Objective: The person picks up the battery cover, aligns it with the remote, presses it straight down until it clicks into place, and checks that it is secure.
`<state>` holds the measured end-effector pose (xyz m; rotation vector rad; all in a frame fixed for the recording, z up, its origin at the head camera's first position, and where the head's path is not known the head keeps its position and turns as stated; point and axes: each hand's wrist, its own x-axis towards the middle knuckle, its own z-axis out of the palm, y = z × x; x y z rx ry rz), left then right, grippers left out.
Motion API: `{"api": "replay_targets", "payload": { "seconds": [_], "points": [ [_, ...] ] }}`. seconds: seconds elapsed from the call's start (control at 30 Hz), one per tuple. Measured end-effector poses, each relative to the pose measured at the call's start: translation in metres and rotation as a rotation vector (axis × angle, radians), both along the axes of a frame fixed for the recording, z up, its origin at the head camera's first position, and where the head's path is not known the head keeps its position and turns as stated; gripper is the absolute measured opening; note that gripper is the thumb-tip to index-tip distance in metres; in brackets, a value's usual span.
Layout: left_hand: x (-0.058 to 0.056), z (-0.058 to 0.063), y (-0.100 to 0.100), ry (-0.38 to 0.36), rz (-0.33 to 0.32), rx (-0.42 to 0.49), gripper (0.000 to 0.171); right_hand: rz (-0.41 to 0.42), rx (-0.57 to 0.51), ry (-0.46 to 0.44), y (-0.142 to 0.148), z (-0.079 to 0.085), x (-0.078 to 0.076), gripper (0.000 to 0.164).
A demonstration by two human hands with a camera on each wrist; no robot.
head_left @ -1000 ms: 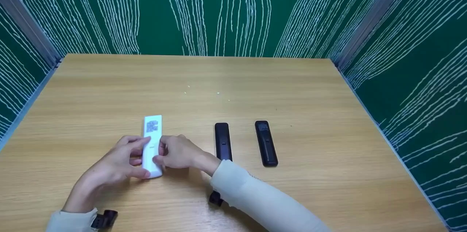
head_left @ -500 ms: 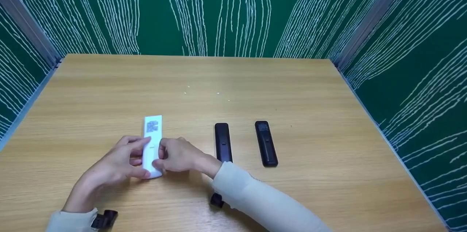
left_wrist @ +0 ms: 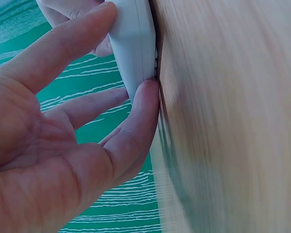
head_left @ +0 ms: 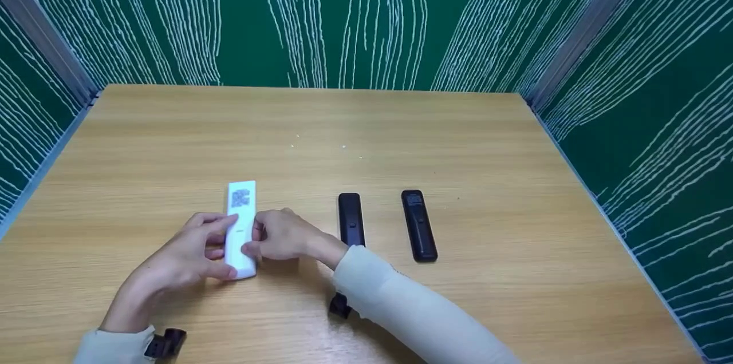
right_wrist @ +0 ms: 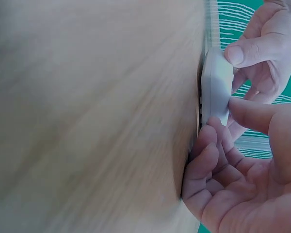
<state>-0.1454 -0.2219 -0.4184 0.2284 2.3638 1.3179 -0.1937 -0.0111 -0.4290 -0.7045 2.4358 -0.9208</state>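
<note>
A white remote control (head_left: 240,238) lies back side up on the table at the left, its printed label at the far end. My left hand (head_left: 183,249) grips it from the left, thumb at its near end. In the left wrist view, a fingertip (left_wrist: 148,94) reaches its lower edge, beside small keys facing the wood. From the other side my right hand (head_left: 289,235) pinches the long edge, thumb on the back and curled fingers (right_wrist: 203,160) low against the table in the right wrist view.
Two black remote controls lie back side up to the right: one (head_left: 351,218) partly behind my right forearm, the other (head_left: 420,226) farther right. Small white specks (head_left: 343,146) dot the wooden table (head_left: 458,146). Green walls (head_left: 366,20) with white lines stand around it.
My right hand has shifted slightly along the white remote's edge, away from me, over the last half second. The left hand and all the remotes stay in place.
</note>
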Motion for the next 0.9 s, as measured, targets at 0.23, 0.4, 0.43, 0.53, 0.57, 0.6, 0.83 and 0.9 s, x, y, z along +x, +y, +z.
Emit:
{"api": "replay_targets", "payload": {
  "seconds": [0.23,0.4,0.43,0.53,0.57,0.6,0.83,0.9],
  "points": [
    [0.000,-0.001,0.001,0.002,0.006,-0.001,0.105,-0.045,0.006,0.004,-0.003,0.000,-0.007,0.024],
    [-0.001,-0.001,0.001,-0.003,0.002,-0.002,0.105,-0.063,0.017,-0.015,-0.004,0.001,-0.010,0.024],
    [-0.001,-0.001,0.000,-0.002,0.001,-0.005,0.105,-0.068,0.018,-0.019,-0.004,0.001,-0.011,0.024],
    [-0.001,-0.001,0.000,0.004,-0.005,-0.011,0.106,-0.087,0.006,-0.041,-0.006,0.001,-0.013,0.024],
    [-0.001,-0.001,0.000,0.006,-0.005,-0.013,0.106,-0.092,0.003,-0.044,-0.007,0.001,-0.014,0.023],
    [-0.001,-0.001,0.000,0.007,-0.006,-0.015,0.106,-0.097,0.000,-0.047,-0.007,0.000,-0.014,0.023],
    [-0.002,-0.001,0.000,-0.004,-0.006,-0.035,0.106,-0.107,-0.004,-0.062,-0.009,-0.001,-0.016,0.024],
    [-0.002,-0.001,0.000,-0.008,-0.002,-0.028,0.106,-0.110,0.002,-0.056,-0.010,-0.001,-0.017,0.024]
  ]
}}
